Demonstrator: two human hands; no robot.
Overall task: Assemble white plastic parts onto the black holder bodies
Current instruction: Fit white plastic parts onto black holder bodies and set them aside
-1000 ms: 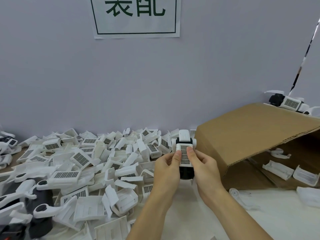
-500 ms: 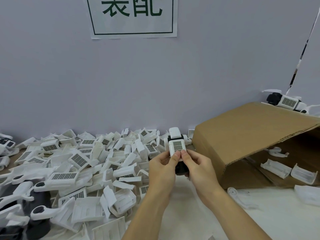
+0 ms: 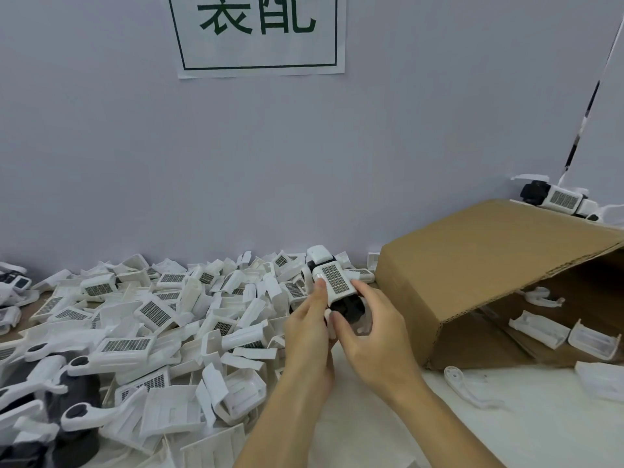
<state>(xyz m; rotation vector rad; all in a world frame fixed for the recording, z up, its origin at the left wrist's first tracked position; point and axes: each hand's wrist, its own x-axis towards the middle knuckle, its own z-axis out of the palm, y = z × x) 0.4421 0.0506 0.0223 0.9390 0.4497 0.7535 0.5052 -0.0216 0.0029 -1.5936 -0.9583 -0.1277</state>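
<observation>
Both hands, left hand [image 3: 312, 327] and right hand [image 3: 366, 332], grip the black holder body [image 3: 351, 307], now tilted rightward, its white grille part [image 3: 334, 280] apparently seated.

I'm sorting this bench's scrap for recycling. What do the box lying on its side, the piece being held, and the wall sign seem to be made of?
Box: brown corrugated cardboard, matte; fluting shows along its cut edge.
Held assembly, gripped by the left hand and right hand: apparently moulded plastic, a smooth white shell with a dark grid panel on a black body.
Wall sign: likely printed paper, thin and flat.
</observation>
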